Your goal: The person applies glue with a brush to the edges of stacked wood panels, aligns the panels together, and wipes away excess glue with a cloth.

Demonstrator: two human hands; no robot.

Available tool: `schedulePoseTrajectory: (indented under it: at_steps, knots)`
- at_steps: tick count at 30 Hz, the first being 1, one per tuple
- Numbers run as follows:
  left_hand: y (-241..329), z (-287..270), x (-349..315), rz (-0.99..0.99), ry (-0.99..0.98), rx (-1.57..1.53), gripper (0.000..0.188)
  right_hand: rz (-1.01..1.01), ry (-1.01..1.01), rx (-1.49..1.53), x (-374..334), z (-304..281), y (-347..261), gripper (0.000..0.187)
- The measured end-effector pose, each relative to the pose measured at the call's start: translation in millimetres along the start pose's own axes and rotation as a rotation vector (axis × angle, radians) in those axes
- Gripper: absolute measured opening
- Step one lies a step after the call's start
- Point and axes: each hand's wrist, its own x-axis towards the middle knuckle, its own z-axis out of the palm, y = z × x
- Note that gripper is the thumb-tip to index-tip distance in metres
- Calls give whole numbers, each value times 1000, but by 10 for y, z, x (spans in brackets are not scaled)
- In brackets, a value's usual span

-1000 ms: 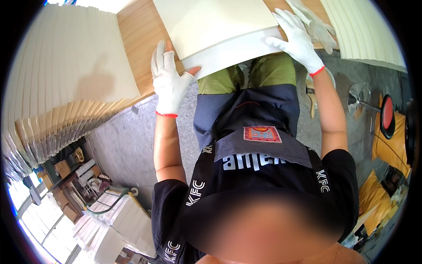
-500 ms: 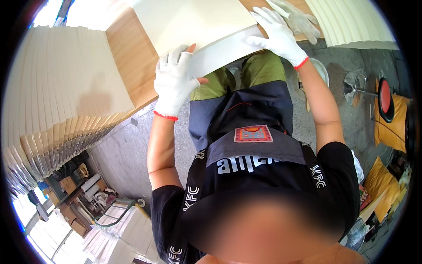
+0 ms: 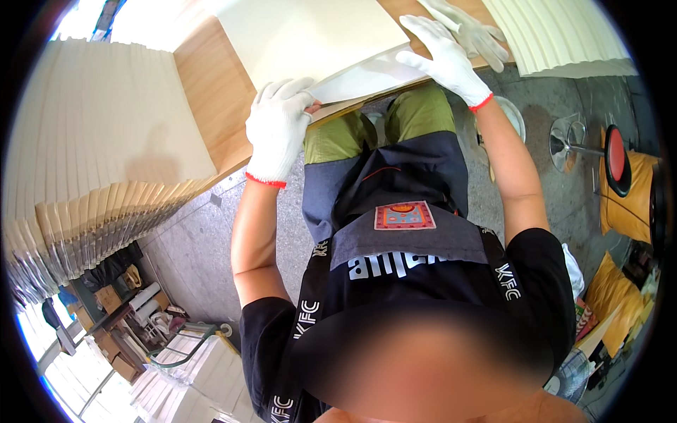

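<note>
A cream sheet (image 3: pixel 310 39) lies on the wooden table, with a white paper strip (image 3: pixel 370 76) along its near edge. My left hand (image 3: pixel 276 123), in a white knit glove with red cuff and some bare fingertips, pinches the strip's left end. There the strip is partly raised, and my fingers hide its corner. At the strip's right end my right hand (image 3: pixel 444 60), in a matching glove, is open with the fingers stretched out and the thumb apart. Just beyond it lies a loose white glove (image 3: pixel 479 39).
A large stack of pleated cream sheets (image 3: pixel 106 120) stands at the left, another stack (image 3: pixel 557 35) at the far right. The wooden tabletop (image 3: pixel 211 84) ends just above my knees. On the right are a round stool (image 3: pixel 618 161) and yellow bags (image 3: pixel 627 201).
My left fingers have closed in on the strip's left end, which now lifts and narrows. The right hand has shifted only slightly, staying at the right end.
</note>
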Motion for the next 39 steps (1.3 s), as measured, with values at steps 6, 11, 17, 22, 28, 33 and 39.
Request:
schedulePoseTrajectory:
  at_steps: [6, 11, 17, 22, 28, 33, 39]
  knots:
    - [-67, 16, 60, -130, -39, -155, 7, -158, 94, 196, 102, -134, -95, 52]
    - [-140, -27, 156, -382, -250, -319, 11, -430, -155, 43, 410, -233, -407, 44]
    - [-335, 9, 246, -549, -297, -623, 15, -278, -436, -88, 691, -250, -478, 45]
    - [-321, -49, 332, -512, -220, -435, 23, -255, -542, -81, 879, -284, -475, 38]
    - [-625, 115, 291, -441, -235, -293, 24, -325, -476, 10, 937, -196, -330, 33]
    - [-605, 152, 264, -472, -161, -335, 21, 47, -513, 226, 925, -288, -481, 30]
    - [-583, 136, 303, -469, -226, -295, 20, -116, -266, 249, 844, -57, -306, 26]
